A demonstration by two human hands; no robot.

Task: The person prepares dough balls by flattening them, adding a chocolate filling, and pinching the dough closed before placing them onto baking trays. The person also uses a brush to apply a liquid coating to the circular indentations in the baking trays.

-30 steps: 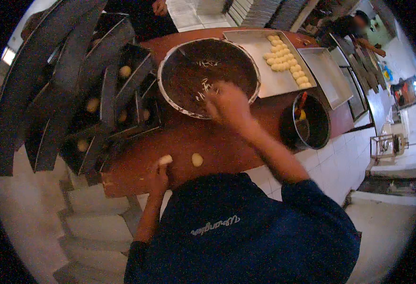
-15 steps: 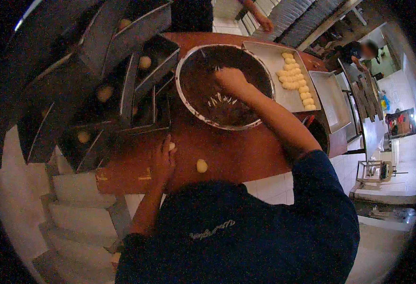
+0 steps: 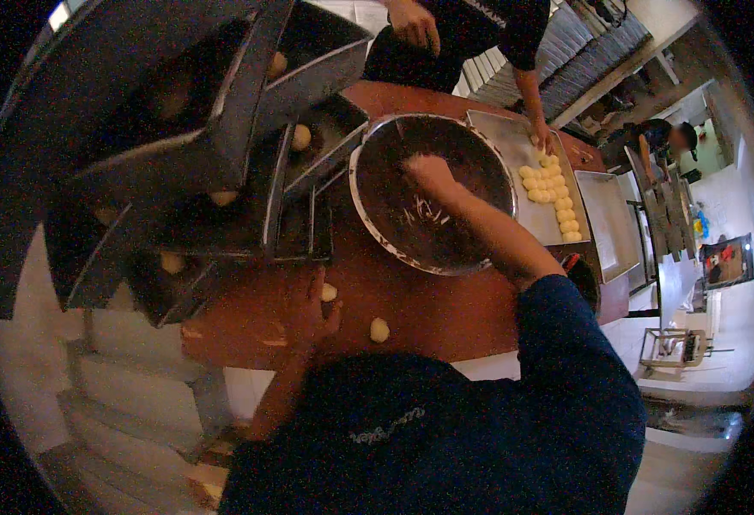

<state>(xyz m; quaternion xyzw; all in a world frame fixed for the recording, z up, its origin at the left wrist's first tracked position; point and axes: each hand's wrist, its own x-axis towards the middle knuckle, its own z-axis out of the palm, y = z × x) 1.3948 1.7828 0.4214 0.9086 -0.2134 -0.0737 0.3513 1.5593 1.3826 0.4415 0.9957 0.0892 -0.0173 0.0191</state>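
Observation:
On the wooden table's near left part, my left hand [image 3: 308,316] curls around a small pale dough ball [image 3: 329,293], which shows between its thumb and fingers. A second dough ball [image 3: 380,330] lies to the right of that hand, apart from it. My right arm reaches over a wide round bowl [image 3: 360,206] with a pale rim. Inside it is a dark brown crumbly mass [image 3: 394,184] with a cluster of pale slivers [image 3: 426,210]. My right hand [image 3: 433,176] is closed down in this mass; what its fingers hold is hidden.
Dark metal tins [image 3: 248,94] with single dough balls are stacked at the left. Right of the bowl, a tray [image 3: 527,225] holds rows of dough pieces [image 3: 557,193], with a co-worker's hand [image 3: 542,137] at them. An empty-looking tray [image 3: 608,215] stands beyond.
The view has shifted, so the table sits lower and further right. A co-worker has come closer across the table, one hand now at the tray's dough pieces. My hands keep nearly the same places.

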